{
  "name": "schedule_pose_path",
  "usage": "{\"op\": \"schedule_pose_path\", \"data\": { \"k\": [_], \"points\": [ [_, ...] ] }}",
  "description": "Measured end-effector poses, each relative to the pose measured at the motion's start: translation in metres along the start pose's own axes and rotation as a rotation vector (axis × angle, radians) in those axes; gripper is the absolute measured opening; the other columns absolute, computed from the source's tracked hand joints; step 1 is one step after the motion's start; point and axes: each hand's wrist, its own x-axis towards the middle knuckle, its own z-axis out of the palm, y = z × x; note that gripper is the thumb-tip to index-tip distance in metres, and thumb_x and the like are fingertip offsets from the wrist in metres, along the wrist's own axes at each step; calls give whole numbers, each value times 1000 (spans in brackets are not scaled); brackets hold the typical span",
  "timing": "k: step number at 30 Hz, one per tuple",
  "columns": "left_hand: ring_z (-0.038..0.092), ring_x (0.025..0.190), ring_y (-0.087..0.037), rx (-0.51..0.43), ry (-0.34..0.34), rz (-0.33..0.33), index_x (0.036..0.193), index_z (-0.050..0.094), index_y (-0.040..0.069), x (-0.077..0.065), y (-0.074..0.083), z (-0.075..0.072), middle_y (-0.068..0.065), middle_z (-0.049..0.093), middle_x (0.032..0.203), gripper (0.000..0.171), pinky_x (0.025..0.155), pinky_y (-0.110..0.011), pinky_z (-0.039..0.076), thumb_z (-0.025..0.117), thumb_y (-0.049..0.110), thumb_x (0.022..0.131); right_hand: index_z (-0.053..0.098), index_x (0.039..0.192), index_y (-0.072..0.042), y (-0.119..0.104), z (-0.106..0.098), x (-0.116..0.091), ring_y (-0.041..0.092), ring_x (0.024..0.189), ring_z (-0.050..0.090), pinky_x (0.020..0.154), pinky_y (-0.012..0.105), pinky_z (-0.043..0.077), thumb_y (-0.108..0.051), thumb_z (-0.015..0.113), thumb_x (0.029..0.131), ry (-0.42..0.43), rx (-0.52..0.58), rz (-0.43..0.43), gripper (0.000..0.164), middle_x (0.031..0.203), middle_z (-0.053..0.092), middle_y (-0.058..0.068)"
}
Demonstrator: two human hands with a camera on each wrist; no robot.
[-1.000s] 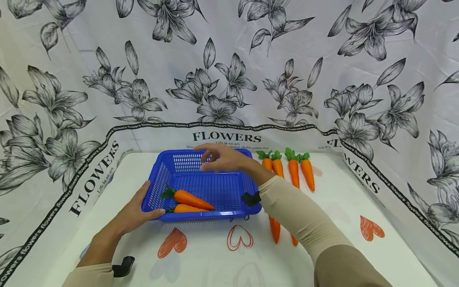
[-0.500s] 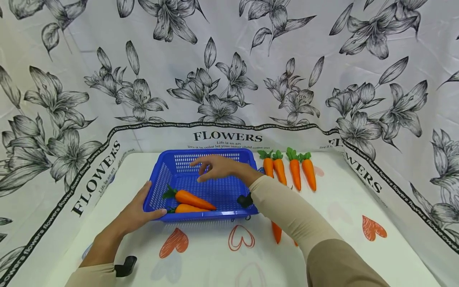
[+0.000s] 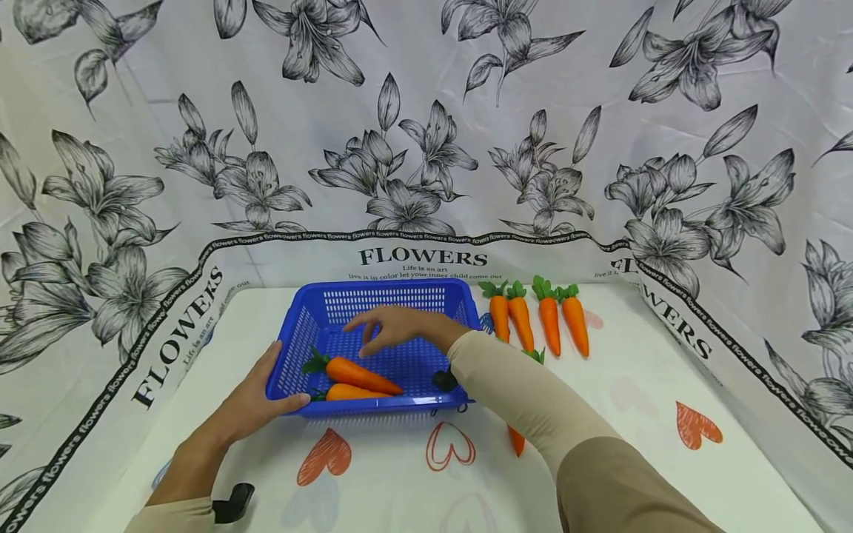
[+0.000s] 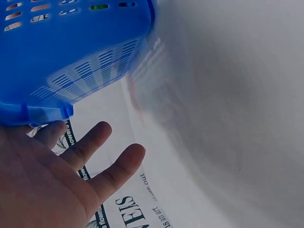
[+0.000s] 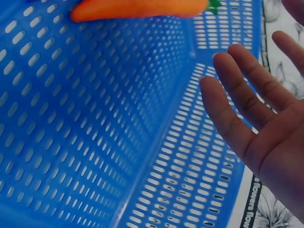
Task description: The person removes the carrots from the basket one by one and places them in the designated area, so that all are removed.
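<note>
A blue plastic basket (image 3: 426, 403) with slotted walls holds two orange carrots near its front left, the farther carrot (image 3: 360, 374) and the nearer carrot (image 3: 349, 392). My left hand (image 3: 249, 396) rests against the basket's left front corner, thumb at the near rim. In the left wrist view its other fingers (image 4: 116, 173) extend fairly straight outside the wall. Over the basket hovers my right hand (image 3: 389, 328), empty, with fingers loosely bent and pointing left. The right wrist view shows those fingers (image 5: 228, 114) spread apart, with one carrot (image 5: 142, 8) on the basket floor beyond.
Several more carrots (image 3: 574, 326) with green tops lie to the right of the basket, some partly hidden by my right sleeve (image 3: 526, 392). The white table (image 3: 633, 459) has printed hearts. A flower-printed cloth (image 3: 426, 170) hangs behind it.
My right hand has moved left and lower over the basket, toward the carrots inside. The left hand and the basket stay about where they were.
</note>
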Motion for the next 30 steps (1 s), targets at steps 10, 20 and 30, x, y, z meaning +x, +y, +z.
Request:
{"op": "schedule_pose_path", "data": {
  "k": [10,20,30],
  "points": [
    [21,118,-45,-8,6,3,139,-8,22,3,3,0,-16,0,142,104,85,-64,23,66,45,70,41,125,-37,-3,11,11,16,86,55,59,35,51,-34,68,74,-98,78,161,58,106,53,1],
    [19,120,-44,-10,4,9,139,-8,23,0,2,-1,-15,1,143,102,86,-64,22,66,43,71,36,130,-33,-4,24,23,17,88,54,60,39,51,-30,70,73,-215,201,269,67,105,53,1],
    [16,121,-43,-2,6,6,139,-8,21,-2,2,0,-15,-1,143,102,87,-64,20,66,42,72,37,127,-40,-3,32,20,20,88,55,60,41,51,-21,72,72,-256,242,338,68,106,52,3]
  ]
}}
